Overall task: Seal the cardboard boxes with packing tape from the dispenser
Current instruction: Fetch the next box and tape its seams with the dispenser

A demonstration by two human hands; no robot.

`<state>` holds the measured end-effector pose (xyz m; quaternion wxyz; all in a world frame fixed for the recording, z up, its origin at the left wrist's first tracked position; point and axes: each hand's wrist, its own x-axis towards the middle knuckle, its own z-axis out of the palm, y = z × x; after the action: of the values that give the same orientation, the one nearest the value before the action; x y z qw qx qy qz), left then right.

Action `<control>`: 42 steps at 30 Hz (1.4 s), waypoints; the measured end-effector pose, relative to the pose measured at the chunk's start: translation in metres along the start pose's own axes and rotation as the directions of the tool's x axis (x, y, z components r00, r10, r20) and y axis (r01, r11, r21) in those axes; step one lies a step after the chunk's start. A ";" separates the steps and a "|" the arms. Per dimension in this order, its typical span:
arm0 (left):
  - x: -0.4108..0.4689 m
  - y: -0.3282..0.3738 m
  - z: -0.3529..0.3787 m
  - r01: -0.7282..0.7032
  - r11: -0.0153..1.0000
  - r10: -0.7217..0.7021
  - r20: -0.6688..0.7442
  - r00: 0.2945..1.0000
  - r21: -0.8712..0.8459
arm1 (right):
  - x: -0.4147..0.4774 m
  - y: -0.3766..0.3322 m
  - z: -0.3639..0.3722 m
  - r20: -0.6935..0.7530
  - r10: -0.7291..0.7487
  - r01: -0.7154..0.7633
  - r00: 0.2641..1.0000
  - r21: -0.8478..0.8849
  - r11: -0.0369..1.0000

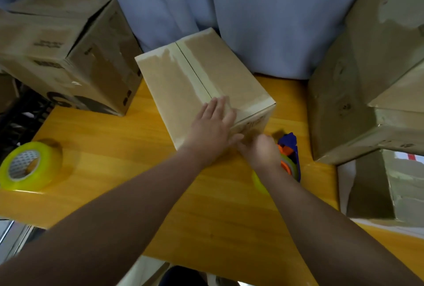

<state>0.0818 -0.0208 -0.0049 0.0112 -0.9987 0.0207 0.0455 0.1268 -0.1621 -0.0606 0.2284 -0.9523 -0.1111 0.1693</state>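
Note:
A closed cardboard box stands in the middle of the yellow wooden table, with a strip of tape running along its top seam. My left hand lies flat with straight fingers on the near end of the box top, pressing on the tape. My right hand grips the blue and orange tape dispenser low against the box's near side face. The dispenser's yellowish tape roll shows partly under my wrist.
A spare roll of yellowish packing tape lies at the table's left edge. Another cardboard box sits at the back left. Stacked taped boxes fill the right side. A blue curtain hangs behind.

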 end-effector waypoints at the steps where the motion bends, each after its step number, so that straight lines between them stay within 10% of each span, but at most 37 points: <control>1: 0.001 0.008 0.005 0.032 0.999 -0.029 -0.060 0.998 0.041 | 0.000 0.001 -0.003 -0.002 0.017 -0.017 1.000 -0.010 1.000; 4: -0.001 0.004 0.009 -0.015 0.994 0.025 -0.095 0.995 0.111 | -0.010 0.001 -0.025 -0.150 -0.114 0.132 0.982 0.118 0.984; 7: -0.021 -0.010 0.009 -0.125 0.983 0.135 -0.071 0.988 0.134 | -0.026 -0.006 -0.056 -0.522 -0.302 0.386 0.798 0.057 0.921; 11: -0.044 -0.019 0.006 -0.251 0.960 0.266 -0.118 0.957 0.124 | -0.021 -0.020 -0.063 -0.059 -0.405 0.384 0.912 -0.220 0.897; 15: -0.066 0.001 -0.014 -0.308 0.912 0.220 -0.310 0.925 -0.272 | -0.016 -0.022 -0.059 0.116 -0.390 0.407 0.913 -0.252 0.878; 18: -0.067 0.017 -0.012 0.017 0.860 0.008 0.048 0.999 -0.510 | -0.017 -0.022 -0.063 0.141 -0.382 0.404 0.914 -0.203 0.892; 23: -0.050 0.013 0.024 0.332 0.834 -0.160 0.381 0.911 -0.442 | -0.025 -0.032 -0.060 0.187 -0.330 0.374 0.925 -0.302 0.877; 33: -0.088 -0.036 -0.003 -0.053 0.988 0.004 -0.324 0.946 -0.142 | -0.037 -0.060 -0.012 -0.067 -0.395 0.272 0.916 -0.620 0.736; 42: -0.035 -0.007 0.003 0.074 0.996 -0.073 -0.032 0.997 0.055 | -0.037 -0.026 -0.046 0.008 -0.597 0.551 0.802 -0.393 0.736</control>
<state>0.0470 -0.0119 -0.0042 0.0405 -0.9986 -0.0147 0.0293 0.1062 -0.1686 0.0001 0.0889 -0.9049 -0.4162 0.0091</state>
